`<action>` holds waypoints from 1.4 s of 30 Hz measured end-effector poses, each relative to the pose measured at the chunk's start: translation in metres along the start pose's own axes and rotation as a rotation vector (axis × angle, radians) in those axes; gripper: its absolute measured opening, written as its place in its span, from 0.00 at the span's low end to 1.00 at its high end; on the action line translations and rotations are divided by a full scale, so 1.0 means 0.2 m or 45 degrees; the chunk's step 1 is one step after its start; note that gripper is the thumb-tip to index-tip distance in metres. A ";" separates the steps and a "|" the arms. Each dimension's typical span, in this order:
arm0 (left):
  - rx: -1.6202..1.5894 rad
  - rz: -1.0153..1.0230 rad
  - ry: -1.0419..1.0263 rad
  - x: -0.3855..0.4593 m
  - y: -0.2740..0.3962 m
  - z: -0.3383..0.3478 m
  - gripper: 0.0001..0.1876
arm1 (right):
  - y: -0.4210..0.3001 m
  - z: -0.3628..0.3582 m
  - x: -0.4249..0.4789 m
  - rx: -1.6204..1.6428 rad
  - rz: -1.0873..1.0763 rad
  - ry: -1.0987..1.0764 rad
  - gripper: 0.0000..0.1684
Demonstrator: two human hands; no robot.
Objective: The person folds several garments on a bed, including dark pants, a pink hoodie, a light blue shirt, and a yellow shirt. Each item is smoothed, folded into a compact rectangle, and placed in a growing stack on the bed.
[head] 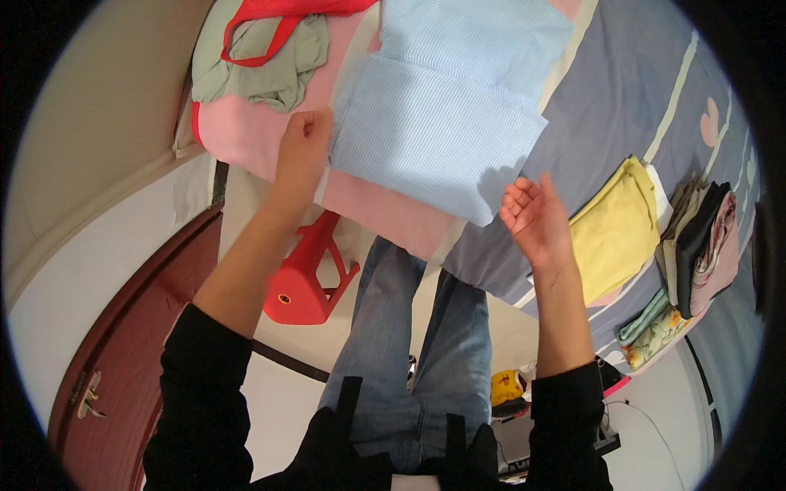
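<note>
A light blue and white striped cloth garment [430, 123] lies spread flat on the bed, its upper part running out of view at the top. My left hand [305, 138] is curled at the garment's left edge; whether cloth is caught in its fingers is hidden. Just off the lower right corner of the garment is my right hand [533, 215], palm turned up, fingers loosely bent and thumb apart. Nothing shows in it, and its shadow falls on the stripes.
To the left, a pale green cloth [276, 67] lies crumpled under a red strap [270, 46]. Folded yellow cloth [617, 233] and a row of folded clothes [697, 245] rest on the bed [614, 110] at right. A red plastic stool [307, 282] stands below the bed edge.
</note>
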State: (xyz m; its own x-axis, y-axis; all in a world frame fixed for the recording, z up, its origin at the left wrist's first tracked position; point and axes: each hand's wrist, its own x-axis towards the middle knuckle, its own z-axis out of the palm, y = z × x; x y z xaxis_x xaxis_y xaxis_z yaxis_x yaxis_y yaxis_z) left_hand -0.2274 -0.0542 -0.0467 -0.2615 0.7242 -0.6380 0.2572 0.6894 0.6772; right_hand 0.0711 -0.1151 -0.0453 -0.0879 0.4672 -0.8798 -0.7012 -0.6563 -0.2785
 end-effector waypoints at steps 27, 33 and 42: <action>0.985 1.027 -0.171 -0.57 -0.44 0.44 0.31 | 0.33 -0.16 -0.07 -2.063 -1.351 -0.156 0.31; 1.464 1.215 -0.130 -0.11 -0.44 0.42 0.30 | 0.10 -0.27 0.20 -2.931 -1.461 0.112 0.33; 1.490 1.258 -0.609 -0.39 -0.67 0.37 0.32 | 0.47 -0.43 0.01 -2.719 -1.330 -0.507 0.39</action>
State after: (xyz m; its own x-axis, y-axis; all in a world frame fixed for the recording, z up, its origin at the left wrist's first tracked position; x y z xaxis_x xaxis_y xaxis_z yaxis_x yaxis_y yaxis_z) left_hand -0.1718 -0.2021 -0.1150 0.6746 0.6531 -0.3441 0.7363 -0.5613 0.3779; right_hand 0.0667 -0.2271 -0.1060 -0.5827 0.7765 -0.2399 0.7712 0.4351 -0.4648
